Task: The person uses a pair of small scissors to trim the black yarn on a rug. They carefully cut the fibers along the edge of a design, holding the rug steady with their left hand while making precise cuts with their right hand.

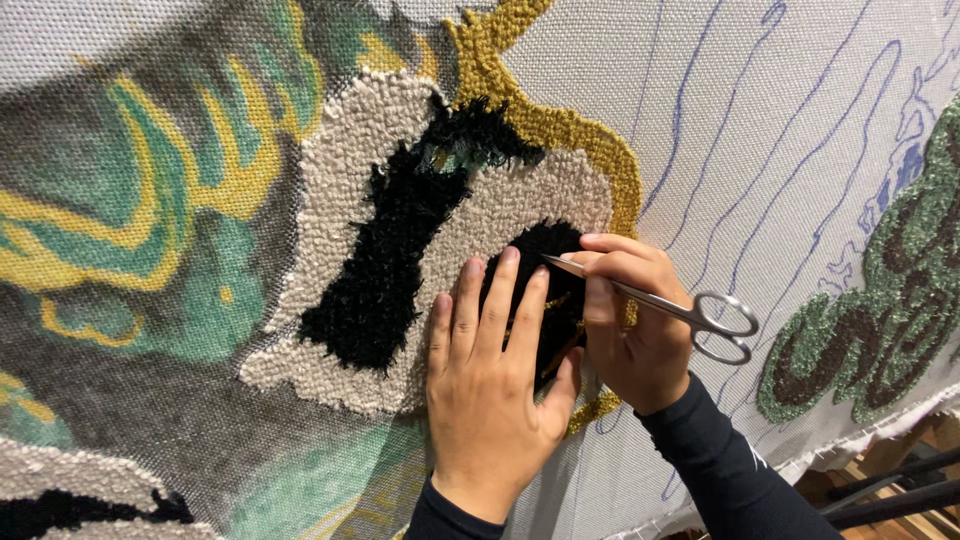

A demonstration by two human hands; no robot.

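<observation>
A large tufting cloth (760,130) fills the view, with a tufted patch of cream loops (350,160), black pile (385,270) and a mustard-yellow border (560,125). My left hand (490,380) lies flat, fingers together, on the cream and black yarn. My right hand (635,320) rests just to its right and holds small silver scissors (660,305). The scissor blades point left onto a black tufted spot (545,245) and their loops stick out to the right of the hand. Both arms wear dark sleeves.
Blue pen outlines (790,120) run over the bare cloth at the right. A green and dark tufted shape (890,300) sits at the far right. Painted-looking green, yellow and grey areas (150,220) cover the left. Wooden floor and dark bars (890,480) show at the bottom right.
</observation>
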